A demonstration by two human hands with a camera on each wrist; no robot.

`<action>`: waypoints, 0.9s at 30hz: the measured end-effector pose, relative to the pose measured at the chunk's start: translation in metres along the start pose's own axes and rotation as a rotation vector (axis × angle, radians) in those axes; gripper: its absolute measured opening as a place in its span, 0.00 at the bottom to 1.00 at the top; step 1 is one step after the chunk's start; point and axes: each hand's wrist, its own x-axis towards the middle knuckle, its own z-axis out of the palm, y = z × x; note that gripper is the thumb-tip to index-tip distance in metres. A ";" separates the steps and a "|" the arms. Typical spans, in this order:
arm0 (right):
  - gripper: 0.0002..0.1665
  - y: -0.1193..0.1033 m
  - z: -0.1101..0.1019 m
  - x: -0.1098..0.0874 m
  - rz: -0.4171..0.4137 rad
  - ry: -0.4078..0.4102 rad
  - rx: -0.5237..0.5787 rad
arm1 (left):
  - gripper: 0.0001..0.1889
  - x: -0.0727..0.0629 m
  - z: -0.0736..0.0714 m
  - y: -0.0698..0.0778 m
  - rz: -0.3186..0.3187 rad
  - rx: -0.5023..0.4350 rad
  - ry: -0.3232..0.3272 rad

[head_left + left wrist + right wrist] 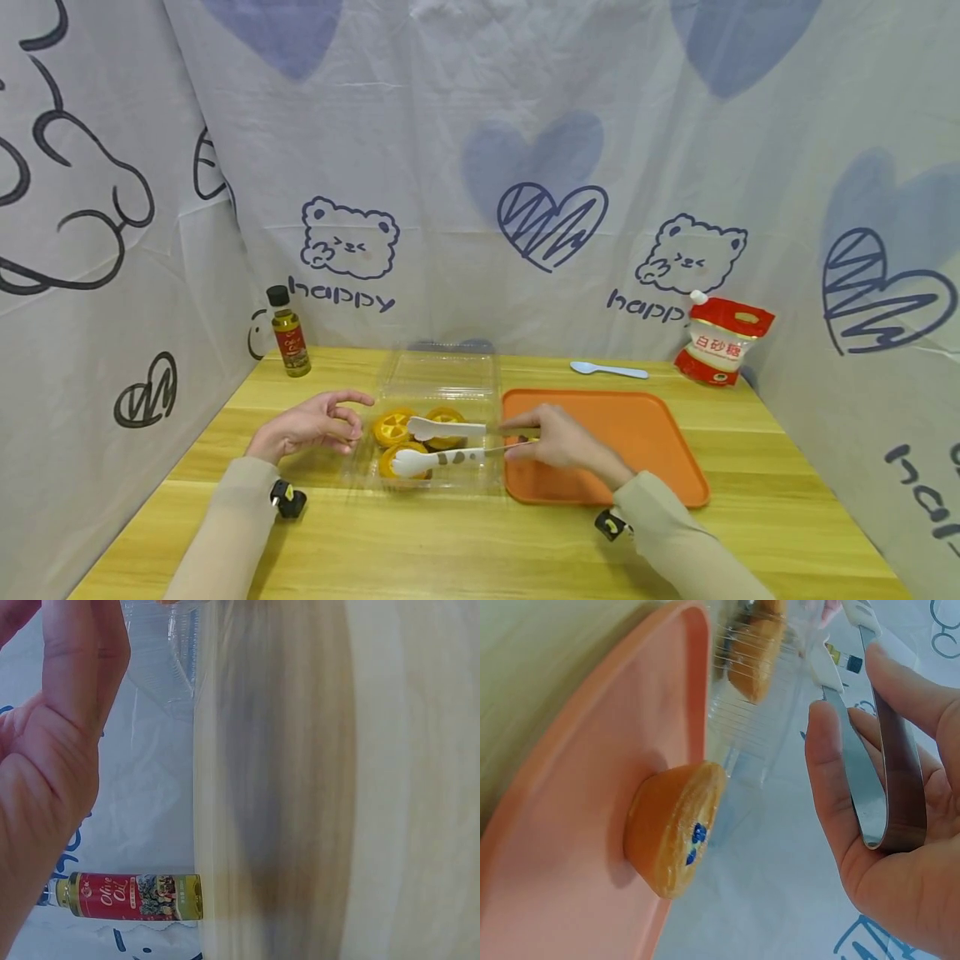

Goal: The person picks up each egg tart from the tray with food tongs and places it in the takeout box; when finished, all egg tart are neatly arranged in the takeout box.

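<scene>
My right hand (pixel 558 437) holds a pair of metal tongs (pixel 904 787) with white paw-shaped ends. The two ends are spread apart above a clear plastic clamshell box (pixel 442 367) whose lid is raised at the back. Several egg tarts (pixel 392 427) sit inside the box, partly covered by the tong ends. Another tart (pixel 676 829) with blue bits on top stands on the orange tray (pixel 622 417); from the head it is mostly hidden under my right hand. At the box's left side my left hand (pixel 318 425) hovers with loosely bent fingers and nothing in them.
An olive oil bottle (pixel 291 333) stands at the back left of the wooden table (pixel 420 550). A pale blue spoon (pixel 609 370) lies at the back, behind the tray. At the back right, a red and white sugar bag (pixel 722 342) leans near the printed curtain (pixel 442 275).
</scene>
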 end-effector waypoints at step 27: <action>0.24 0.027 -0.034 -0.029 0.085 0.151 0.021 | 0.38 -0.001 0.001 -0.001 0.001 -0.011 0.010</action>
